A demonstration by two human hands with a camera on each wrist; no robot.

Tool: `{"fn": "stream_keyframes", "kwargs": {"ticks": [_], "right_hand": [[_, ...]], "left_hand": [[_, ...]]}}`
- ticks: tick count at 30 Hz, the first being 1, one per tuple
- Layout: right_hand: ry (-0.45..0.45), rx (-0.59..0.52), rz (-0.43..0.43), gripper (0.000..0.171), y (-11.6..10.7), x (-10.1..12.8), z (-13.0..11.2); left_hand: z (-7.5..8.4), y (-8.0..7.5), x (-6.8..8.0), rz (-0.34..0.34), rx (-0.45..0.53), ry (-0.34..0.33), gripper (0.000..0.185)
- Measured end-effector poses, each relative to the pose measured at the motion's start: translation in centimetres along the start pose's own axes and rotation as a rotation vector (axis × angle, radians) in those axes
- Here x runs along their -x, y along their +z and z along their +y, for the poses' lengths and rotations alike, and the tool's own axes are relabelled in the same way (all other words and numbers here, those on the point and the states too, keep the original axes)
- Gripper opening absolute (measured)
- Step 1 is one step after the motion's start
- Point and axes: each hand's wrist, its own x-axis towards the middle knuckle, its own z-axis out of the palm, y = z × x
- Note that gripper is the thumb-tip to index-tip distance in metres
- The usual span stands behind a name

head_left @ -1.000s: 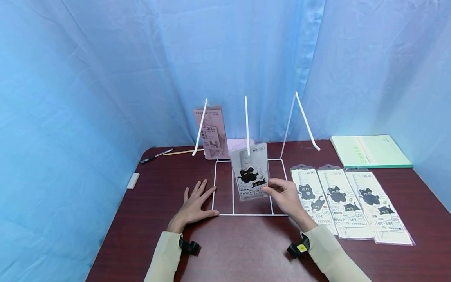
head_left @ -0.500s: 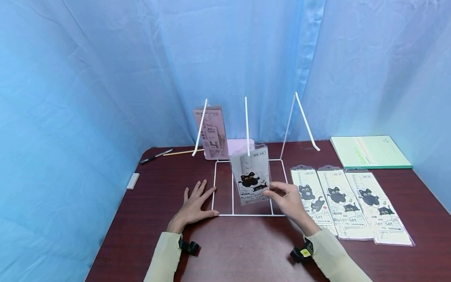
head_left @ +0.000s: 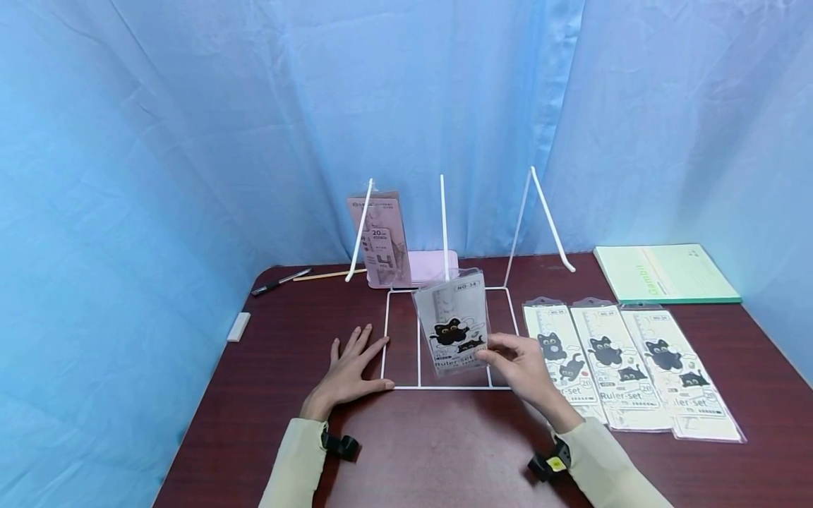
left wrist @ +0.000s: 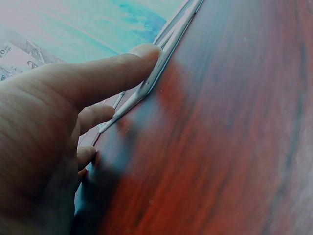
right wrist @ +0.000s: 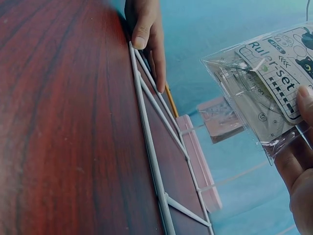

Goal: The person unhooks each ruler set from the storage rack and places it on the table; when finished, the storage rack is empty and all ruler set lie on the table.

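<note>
- Pinching the cat-print ruler-set packet (head_left: 452,326) by its lower right edge, the right hand (head_left: 522,363) holds it tilted, its top near the middle prong (head_left: 444,226); contact cannot be told.
- Left hand (head_left: 351,370): fingers spread, thumb touching the wire rack (head_left: 438,387).
- Probable fault: packet twists or catches the prong; likely cause, one-sided grip.
- Count: prongs (head_left: 552,219), three; flat ruler-set packets (head_left: 622,374), three visible; notebook (head_left: 673,274), one.

The table (head_left: 432,444) looks like glossy wood, the held packet (head_left: 452,321) like shiny clear plastic, the rack (head_left: 438,387) like smooth metal.
</note>
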Motion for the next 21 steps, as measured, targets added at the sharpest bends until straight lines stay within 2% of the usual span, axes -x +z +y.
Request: {"fn": "stream_keyframes", "kwargs": {"ticks": [5,15,21], "right_hand": [[-0.02,-0.013,-0.007,0.016,0.0,0.2,-0.4],[-0.125,-0.032,-0.013,0.02,-0.3,0.5,-0.9],[-0.142,-0.013,-0.01,0.024,-1.1,1.0,-1.2]], "left_hand": [[0.0,0.0,0.0,-0.007,0.002,-0.007,0.089],[0.1,-0.2,0.0,-0.009,0.003,0.002,0.088],[0.1,-0.1,0.0,-0.01,0.0,0.004,0.088]]}}
